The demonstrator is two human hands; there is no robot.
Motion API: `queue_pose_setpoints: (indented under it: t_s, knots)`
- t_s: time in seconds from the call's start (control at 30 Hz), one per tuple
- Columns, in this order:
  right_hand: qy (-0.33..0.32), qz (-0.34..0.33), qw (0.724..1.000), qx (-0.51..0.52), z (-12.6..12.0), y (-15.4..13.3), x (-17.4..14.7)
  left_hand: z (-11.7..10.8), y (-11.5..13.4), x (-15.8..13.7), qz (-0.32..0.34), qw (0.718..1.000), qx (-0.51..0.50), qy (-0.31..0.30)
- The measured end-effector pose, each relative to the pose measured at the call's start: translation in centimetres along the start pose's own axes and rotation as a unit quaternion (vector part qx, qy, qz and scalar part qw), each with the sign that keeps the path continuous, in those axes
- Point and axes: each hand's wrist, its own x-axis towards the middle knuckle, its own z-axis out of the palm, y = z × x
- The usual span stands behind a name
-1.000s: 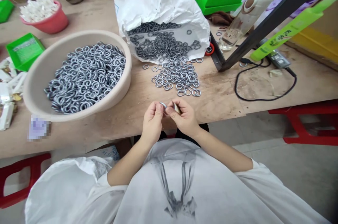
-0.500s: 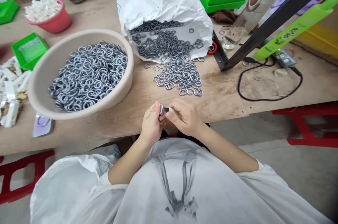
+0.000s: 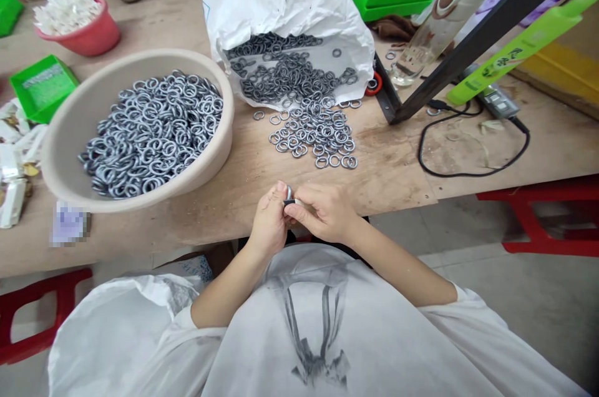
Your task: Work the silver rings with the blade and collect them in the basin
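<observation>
You have one small, shiny grey ring (image 3: 289,191) pinched upright in your left fingers (image 3: 279,186), its lower part hidden by your grip. Your right fingers (image 3: 302,213) clasp a small tool (image 3: 290,201): a dark, narrow tip with a pale part behind it, pointing toward your left, just below the ring. You can't tell whether they touch; the tool's remainder is covered.
</observation>
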Motion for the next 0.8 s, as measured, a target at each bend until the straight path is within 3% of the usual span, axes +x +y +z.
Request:
queue_pose_setpoints:
  t_s: [0.1, 0.17, 0.3, 0.4, 0.5, 0.57, 0.67, 0.73, 0.8]
  knots:
    - [-0.015, 0.029, 0.997, 0.069, 0.3, 0.6, 0.2, -0.5, -0.2, 0.1, 0.002, 1.0, 0.016, -0.013]
    - [0.011, 0.087, 0.995, 0.054, 0.2, 1.8, 0.3, -1.0, -0.5, 0.0, 0.011, 0.998, 0.038, -0.047]
    - [0.093, 0.236, 0.959, -0.126, -1.1, 5.4, 0.5, -2.3, -1.1, -0.1, 0.013, 0.989, 0.09, -0.114]
    - [0.043, 0.249, 0.937, -0.24, -2.0, 7.2, 0.4, -3.4, -0.9, 0.7, 0.002, 0.989, 0.114, -0.1]
    - [0.009, 0.247, 0.935, -0.256, -2.0, 7.2, 0.6, -4.0, -0.4, 1.9, 0.0, 0.99, 0.117, -0.081]
    - [0.028, 0.232, 0.955, -0.186, -1.7, 6.5, 0.8, -4.0, -0.1, 2.4, -0.013, 0.993, 0.096, -0.067]
    - [0.059, 0.201, 0.975, 0.076, -0.6, 5.0, 1.1, -3.4, 0.0, 2.3, -0.063, 0.994, 0.043, -0.081]
    - [0.041, 0.204, 0.94, 0.272, 0.3, 3.8, 1.1, -2.7, -0.1, 2.0, -0.1, 0.989, 0.009, -0.113]
    - [0.029, 0.213, 0.901, 0.378, 1.2, 2.9, 1.1, -2.1, -0.2, 1.6, -0.138, 0.98, -0.021, -0.141]
